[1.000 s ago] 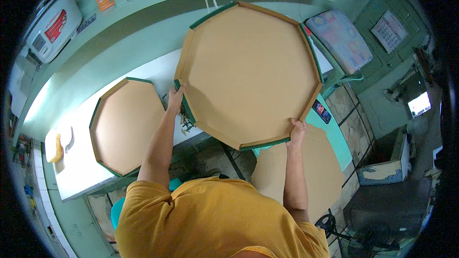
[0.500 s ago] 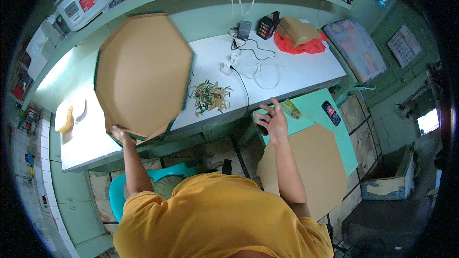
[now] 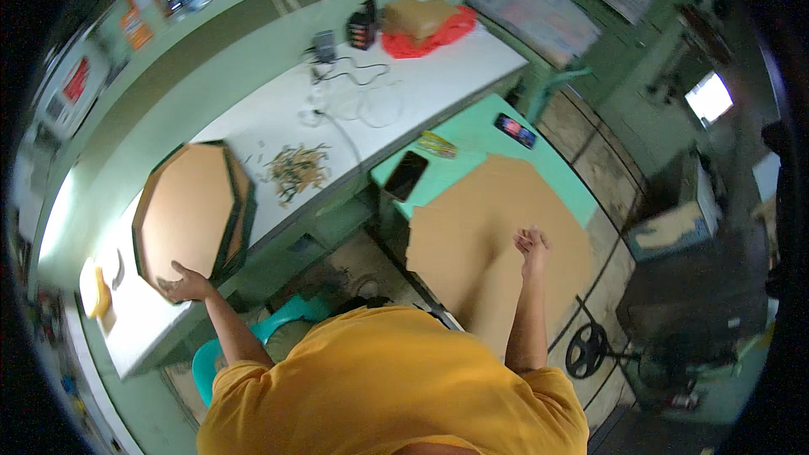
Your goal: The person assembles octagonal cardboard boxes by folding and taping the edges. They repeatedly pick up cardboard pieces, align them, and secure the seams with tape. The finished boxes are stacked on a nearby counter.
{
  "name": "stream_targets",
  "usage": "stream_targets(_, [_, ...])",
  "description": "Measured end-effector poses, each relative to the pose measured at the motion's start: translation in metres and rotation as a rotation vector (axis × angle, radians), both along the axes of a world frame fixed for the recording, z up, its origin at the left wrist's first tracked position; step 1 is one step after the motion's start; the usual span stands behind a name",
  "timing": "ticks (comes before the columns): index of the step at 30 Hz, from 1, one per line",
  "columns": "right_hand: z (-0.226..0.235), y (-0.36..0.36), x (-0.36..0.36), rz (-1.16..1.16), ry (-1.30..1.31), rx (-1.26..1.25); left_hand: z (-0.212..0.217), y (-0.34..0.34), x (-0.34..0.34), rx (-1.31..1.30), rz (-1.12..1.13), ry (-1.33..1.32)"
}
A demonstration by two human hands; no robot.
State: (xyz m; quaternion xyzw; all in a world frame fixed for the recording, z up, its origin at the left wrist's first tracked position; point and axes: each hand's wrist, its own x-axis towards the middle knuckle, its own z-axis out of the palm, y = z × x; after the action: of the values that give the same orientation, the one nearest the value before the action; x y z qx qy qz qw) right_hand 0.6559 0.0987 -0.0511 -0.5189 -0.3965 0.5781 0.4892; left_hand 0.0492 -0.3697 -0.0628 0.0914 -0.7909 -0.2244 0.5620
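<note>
A shallow octagonal cardboard tray [image 3: 187,211] with dark green walls rests on the white desk at the left. My left hand [image 3: 187,284] is at its near edge, thumb up and fingers spread; whether it touches the rim I cannot tell. At the right, a large flat octagonal cardboard sheet [image 3: 455,227] lies over the green table. Above this sheet is my right hand [image 3: 531,246], fingers apart, with nothing visible in it. Beside the right forearm, a blurred paler tan strip [image 3: 495,312] shows; its kind is unclear.
A pile of small green and tan strips [image 3: 297,173] lies on the white desk [image 3: 253,118]. Behind it are cables, a black box [image 3: 362,25] and a brown box [image 3: 417,17] on red plastic. Two phones, one dark [image 3: 406,175], one lit [image 3: 515,131], sit on the green table [image 3: 480,126].
The octagonal tray, earlier raised and larger in view, is now lower on the desk. My right hand has moved from the table's edge to over the cardboard sheet. The view has turned right.
</note>
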Motion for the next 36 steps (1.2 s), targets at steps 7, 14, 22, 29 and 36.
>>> stream_targets(7, [-0.117,-0.066,0.194,-0.516,-1.195,-0.105,-0.026,0.291,0.162,0.411,-1.779,-0.903])
stream_targets(14, [-0.106,-0.094,0.214,-0.400,-0.695,-0.444,-0.098,0.491,0.309,-0.639,-1.710,-1.202])
stream_targets(22, [-0.088,-0.092,0.242,-0.612,-0.118,-0.331,-0.119,0.538,0.325,-0.762,-1.577,-1.369])
stream_targets(29, [0.017,-0.116,0.280,-0.334,0.094,-0.208,-0.027,0.520,0.321,-0.252,-2.091,-2.032])
stream_targets(36, [0.048,-0.074,0.290,-0.514,-0.330,-0.075,0.082,0.505,0.360,0.070,-2.405,-1.895])
